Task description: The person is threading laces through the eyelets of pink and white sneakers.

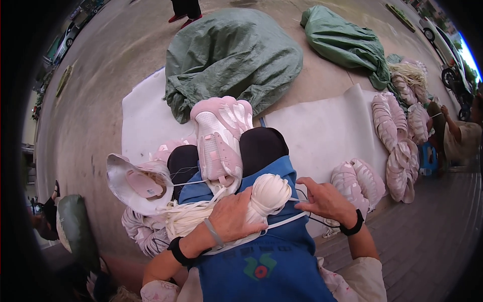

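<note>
Over my lap, my left hand point(229, 216) is wrapped round a thick bundle of white shoelaces point(270, 194), its head bunched into a rounded knob. Just right of it, my right hand point(327, 201) has thumb and forefinger closed on a white lace end beside the bundle. A thin black cord passes near that hand. Pink and white shoe uppers point(219, 143), nested together, rest between my knees on the blue apron point(251, 272). Loose cream laces point(188, 219) spread to the left of my left hand.
On the left is a white bag-like holder point(118, 183) with a pink piece inside, above more uppers point(143, 229). Green sacks point(231, 55) lie ahead. White sheeting point(317, 131) covers the ground. Stacked pink uppers point(357, 183) stand at right, near another person's arm point(453, 128).
</note>
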A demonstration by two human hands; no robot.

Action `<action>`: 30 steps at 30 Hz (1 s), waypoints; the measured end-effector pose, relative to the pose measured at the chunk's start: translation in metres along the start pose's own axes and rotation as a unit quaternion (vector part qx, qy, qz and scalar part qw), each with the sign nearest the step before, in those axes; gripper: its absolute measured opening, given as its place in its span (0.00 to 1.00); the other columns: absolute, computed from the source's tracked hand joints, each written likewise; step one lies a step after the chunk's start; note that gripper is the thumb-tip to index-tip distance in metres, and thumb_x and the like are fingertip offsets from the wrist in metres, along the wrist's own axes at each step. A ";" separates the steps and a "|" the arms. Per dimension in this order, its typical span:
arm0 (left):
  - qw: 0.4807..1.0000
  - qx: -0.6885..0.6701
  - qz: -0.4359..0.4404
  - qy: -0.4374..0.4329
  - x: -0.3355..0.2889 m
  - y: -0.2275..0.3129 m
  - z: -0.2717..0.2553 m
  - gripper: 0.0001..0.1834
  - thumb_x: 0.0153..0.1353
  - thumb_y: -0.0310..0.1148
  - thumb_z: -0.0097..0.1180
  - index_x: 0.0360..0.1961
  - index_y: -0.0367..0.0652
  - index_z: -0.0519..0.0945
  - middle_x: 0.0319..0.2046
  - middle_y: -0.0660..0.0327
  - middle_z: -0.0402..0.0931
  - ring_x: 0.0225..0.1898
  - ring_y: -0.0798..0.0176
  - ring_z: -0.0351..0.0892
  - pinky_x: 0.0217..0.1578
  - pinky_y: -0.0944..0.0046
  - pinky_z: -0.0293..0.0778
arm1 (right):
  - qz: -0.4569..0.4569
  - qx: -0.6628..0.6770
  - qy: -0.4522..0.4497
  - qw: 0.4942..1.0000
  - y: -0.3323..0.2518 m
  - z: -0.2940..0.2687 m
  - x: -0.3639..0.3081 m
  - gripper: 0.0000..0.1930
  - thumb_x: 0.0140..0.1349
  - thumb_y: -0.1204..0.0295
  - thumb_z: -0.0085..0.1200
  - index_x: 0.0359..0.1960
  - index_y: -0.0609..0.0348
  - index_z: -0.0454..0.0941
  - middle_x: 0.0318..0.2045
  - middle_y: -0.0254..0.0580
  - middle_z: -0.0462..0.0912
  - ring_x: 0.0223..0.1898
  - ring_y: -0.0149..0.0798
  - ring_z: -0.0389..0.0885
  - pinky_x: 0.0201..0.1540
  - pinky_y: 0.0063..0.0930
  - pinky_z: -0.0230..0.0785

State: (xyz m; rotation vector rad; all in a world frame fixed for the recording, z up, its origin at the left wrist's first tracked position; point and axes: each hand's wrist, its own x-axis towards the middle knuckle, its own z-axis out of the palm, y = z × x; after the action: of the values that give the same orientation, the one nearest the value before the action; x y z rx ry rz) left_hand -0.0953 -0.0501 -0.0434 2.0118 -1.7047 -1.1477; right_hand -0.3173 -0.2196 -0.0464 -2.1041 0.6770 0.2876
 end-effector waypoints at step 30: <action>0.789 -0.612 0.003 0.043 -0.007 -0.031 -0.019 0.44 0.36 0.35 0.68 0.59 0.32 0.68 0.51 0.54 0.76 0.51 0.59 0.77 0.57 0.62 0.69 | -0.080 0.282 -0.033 0.955 0.010 -0.022 -0.023 0.14 0.67 0.66 0.51 0.27 0.64 0.76 0.20 0.31 0.74 0.26 0.22 0.67 0.29 0.23 0.63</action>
State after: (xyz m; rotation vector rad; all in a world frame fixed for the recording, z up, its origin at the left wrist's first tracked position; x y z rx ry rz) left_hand -0.0599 -0.0404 -0.0487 1.1377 -0.5143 -1.5162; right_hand -0.3430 -0.2341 -0.0301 -1.5801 0.4738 0.0595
